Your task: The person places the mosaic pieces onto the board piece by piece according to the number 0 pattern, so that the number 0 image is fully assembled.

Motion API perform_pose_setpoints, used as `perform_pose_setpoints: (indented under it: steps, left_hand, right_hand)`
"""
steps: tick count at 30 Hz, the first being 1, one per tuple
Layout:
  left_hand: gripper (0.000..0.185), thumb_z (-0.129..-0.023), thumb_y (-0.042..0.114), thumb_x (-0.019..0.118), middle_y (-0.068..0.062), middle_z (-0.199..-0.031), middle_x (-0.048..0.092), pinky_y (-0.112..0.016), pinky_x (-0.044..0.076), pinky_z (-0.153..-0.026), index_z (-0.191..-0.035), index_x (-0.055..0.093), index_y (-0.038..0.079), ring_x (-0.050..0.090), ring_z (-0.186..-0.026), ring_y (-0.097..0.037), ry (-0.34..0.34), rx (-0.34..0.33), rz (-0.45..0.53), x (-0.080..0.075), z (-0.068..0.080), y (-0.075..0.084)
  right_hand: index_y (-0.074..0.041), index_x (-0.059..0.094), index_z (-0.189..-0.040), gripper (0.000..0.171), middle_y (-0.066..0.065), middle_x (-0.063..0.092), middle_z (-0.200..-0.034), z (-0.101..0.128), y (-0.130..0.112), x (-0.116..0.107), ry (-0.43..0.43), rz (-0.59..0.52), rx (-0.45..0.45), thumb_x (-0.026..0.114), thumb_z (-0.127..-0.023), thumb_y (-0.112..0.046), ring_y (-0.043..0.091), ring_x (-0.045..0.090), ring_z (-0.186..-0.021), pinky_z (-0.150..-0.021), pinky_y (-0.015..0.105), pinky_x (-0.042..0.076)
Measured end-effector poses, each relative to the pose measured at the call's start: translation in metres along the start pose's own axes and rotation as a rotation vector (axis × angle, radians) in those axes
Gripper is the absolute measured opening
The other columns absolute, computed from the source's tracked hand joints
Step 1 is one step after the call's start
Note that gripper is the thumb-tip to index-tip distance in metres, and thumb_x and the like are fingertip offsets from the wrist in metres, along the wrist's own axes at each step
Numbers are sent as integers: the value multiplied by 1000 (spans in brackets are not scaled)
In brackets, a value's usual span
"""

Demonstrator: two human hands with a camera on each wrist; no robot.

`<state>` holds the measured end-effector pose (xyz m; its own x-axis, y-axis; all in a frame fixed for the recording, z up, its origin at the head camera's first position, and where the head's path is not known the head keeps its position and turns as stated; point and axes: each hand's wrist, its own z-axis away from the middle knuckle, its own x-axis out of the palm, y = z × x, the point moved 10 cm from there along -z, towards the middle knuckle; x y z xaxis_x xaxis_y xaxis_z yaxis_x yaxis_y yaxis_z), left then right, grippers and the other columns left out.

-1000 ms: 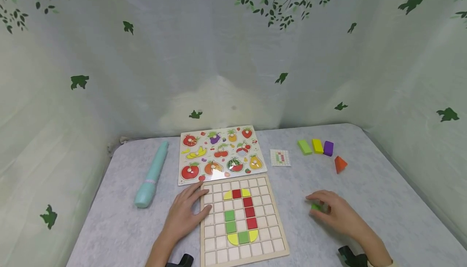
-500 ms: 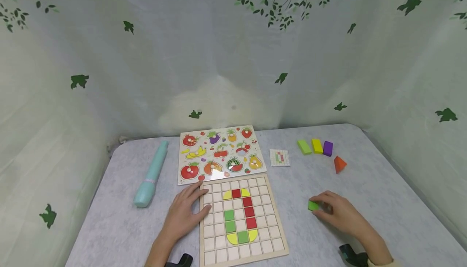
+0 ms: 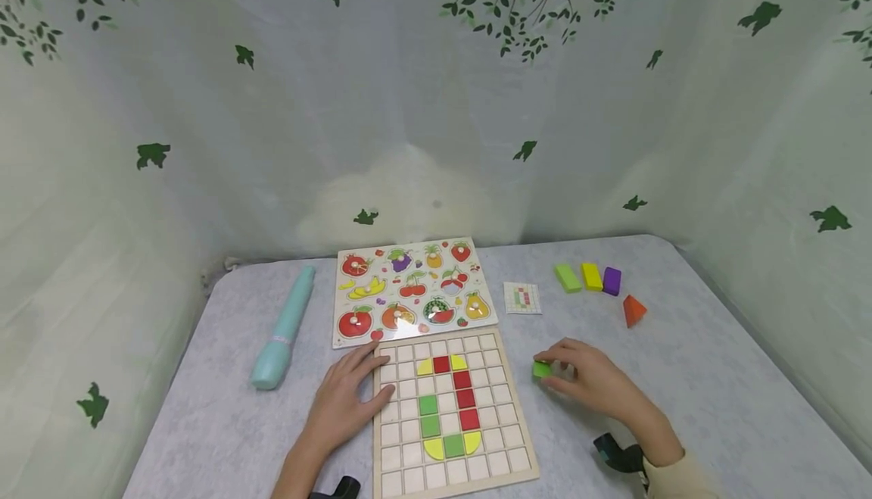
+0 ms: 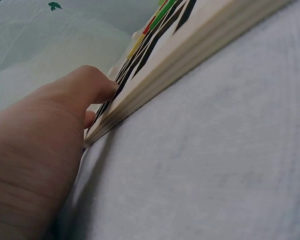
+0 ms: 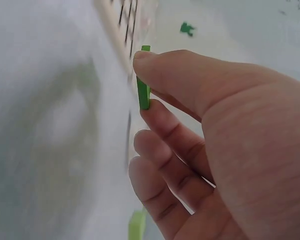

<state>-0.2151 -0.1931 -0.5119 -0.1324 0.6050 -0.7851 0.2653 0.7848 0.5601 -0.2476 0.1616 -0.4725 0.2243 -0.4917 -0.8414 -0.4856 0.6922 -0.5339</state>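
My right hand pinches a small green tile between thumb and fingers, just off the right side of the wooden grid board. In the right wrist view the green tile stands edge-on between thumb and index finger; the other fingers curl loosely below. My left hand rests on the board's left edge, its thumb and fingertips on the frame, as the left wrist view shows too. Red tiles, green tiles and yellow rounded tiles form a ring in the board's cells.
Behind the board lies a fruit puzzle. A small pattern card is at its right. Farther right are a light green block, a yellow block, a purple block and an orange triangular block. A teal bottle-shaped object lies left.
My right hand first turned the green tile into clearer view, then moved left with it toward the board. The left hand has stayed on the board's edge.
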Motion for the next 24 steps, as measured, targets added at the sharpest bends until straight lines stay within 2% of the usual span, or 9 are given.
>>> perform_pose_setpoints:
  steps: [10,16,20,24]
  left_hand:
    - [49,-86,32,84,-5,-154,53,-59,43,-111,-130,71,17,48,-142,-31,7,-1,4,0,0,0]
    - [49,-86,32,83,-4,-154,53,-59,42,-112,-131,71,17,48,-142,-31,-2,-12,-3,0,0,0]
    - [48,-87,33,83,-3,-155,53,-59,42,-112,-131,71,18,48,-142,-31,-2,-18,-8,1,0,0]
    - [48,-87,32,83,-3,-155,53,-59,42,-112,-131,71,18,48,-142,-31,0,-14,-1,1,0,-1]
  right_hand:
    - [-16,75,-120,30,-10,68,-107,-37,-39,20,-19,-53,-78,81,-90,-21,12,60,-89,-72,24,53]
    - [-19,75,-119,28,-9,69,-109,-54,-60,36,-62,-113,-101,80,-91,-22,14,60,-89,-71,23,53]
    - [-19,75,-119,27,-9,71,-112,-64,-75,48,-91,-119,-121,79,-93,-24,14,60,-88,-73,23,53]
    - [-20,77,-117,24,-10,71,-111,-72,-91,61,-117,-95,-152,78,-94,-26,11,62,-95,-80,25,54]
